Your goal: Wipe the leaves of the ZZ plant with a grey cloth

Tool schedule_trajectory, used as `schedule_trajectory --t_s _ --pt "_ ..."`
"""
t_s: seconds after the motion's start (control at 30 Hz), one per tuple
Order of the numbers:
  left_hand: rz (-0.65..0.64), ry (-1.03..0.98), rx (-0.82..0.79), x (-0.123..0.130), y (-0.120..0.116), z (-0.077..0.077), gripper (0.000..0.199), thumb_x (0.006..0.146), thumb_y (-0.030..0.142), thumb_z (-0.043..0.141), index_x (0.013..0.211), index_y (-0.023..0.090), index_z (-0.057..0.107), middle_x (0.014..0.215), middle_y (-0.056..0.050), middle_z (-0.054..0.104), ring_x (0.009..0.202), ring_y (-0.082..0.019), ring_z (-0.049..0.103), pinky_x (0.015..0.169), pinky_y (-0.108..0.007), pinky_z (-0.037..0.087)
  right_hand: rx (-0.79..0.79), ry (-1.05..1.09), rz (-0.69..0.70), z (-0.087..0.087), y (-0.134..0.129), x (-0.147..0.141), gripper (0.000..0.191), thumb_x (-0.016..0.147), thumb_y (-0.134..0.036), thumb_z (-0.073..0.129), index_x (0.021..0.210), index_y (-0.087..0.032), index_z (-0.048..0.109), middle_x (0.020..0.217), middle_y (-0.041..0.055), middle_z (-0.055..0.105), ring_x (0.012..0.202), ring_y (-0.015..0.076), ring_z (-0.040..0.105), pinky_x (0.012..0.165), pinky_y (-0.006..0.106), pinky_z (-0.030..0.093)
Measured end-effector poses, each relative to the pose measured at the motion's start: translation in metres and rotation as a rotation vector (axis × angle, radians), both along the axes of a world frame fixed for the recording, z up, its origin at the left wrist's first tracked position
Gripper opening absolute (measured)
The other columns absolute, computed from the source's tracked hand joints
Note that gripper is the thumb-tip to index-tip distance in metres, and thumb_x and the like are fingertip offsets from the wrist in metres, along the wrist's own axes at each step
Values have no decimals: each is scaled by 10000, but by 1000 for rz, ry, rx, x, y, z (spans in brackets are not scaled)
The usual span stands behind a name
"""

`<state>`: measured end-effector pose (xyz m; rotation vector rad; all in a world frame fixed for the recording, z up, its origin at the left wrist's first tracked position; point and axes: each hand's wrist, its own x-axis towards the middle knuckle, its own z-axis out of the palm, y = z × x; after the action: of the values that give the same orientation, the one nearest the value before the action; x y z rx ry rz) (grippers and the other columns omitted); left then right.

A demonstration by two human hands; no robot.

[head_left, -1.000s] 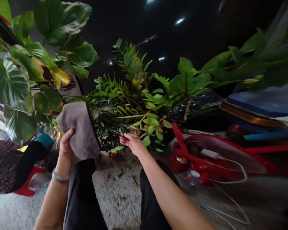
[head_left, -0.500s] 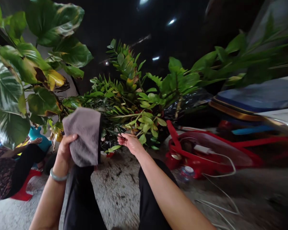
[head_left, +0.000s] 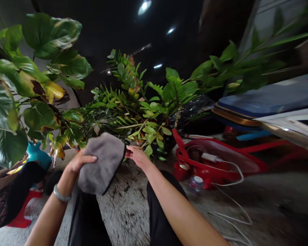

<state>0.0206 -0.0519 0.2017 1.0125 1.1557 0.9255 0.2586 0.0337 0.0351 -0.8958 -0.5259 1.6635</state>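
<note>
A grey cloth [head_left: 102, 164] with a dark edge hangs spread out in front of my knees. My left hand [head_left: 80, 162] grips it at the left, thumb lying over the front and the other fingers hidden behind. At its upper right corner, my right hand [head_left: 136, 155] has its fingers pinched together against the dark edge; the fingertips are partly hidden. Just behind both hands grows a leafy green plant [head_left: 151, 131], some of its leaves close above my right hand. A bracelet [head_left: 61, 194] circles my left wrist.
On the right lies a red bag [head_left: 220, 169] with a white charger [head_left: 210, 157] and cable, a small jar [head_left: 196, 183] beside it. Stacked blue items [head_left: 261, 99] stand beyond. At left are a large-leaved plant [head_left: 5, 106] and another person [head_left: 20, 188] near a red stool [head_left: 23, 212].
The cloth has moved right and down with my left hand, its edge now meeting my right hand's fingers. The whole view has shifted slightly.
</note>
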Motion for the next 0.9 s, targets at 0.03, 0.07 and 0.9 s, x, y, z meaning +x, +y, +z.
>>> schedule_trajectory --t_s 0.03,0.07,0.9 --pt "68 -58 52 0 8 15 531 536 212 928 1048 132 808 951 -136 831 913 -370 783 843 -423 621 3 -3 3 1 0 0 139 804 -166 771 674 -169 722 630 61 769 516 147 700 538 228 596" --pt "142 -110 107 3 20 29 542 537 202 929 1058 125 798 936 -129 829 930 -371 782 856 -415 621 10 -2 8 2 1 -1 110 816 -167 767 709 -165 741 655 70 780 531 151 712 560 237 609" --pt "69 -45 -39 48 66 -12 401 613 263 923 974 141 798 870 -111 824 776 -294 767 817 -417 614 -17 20 -2 -1 5 -9 173 779 -168 753 638 -195 658 584 31 736 491 151 672 537 253 583"
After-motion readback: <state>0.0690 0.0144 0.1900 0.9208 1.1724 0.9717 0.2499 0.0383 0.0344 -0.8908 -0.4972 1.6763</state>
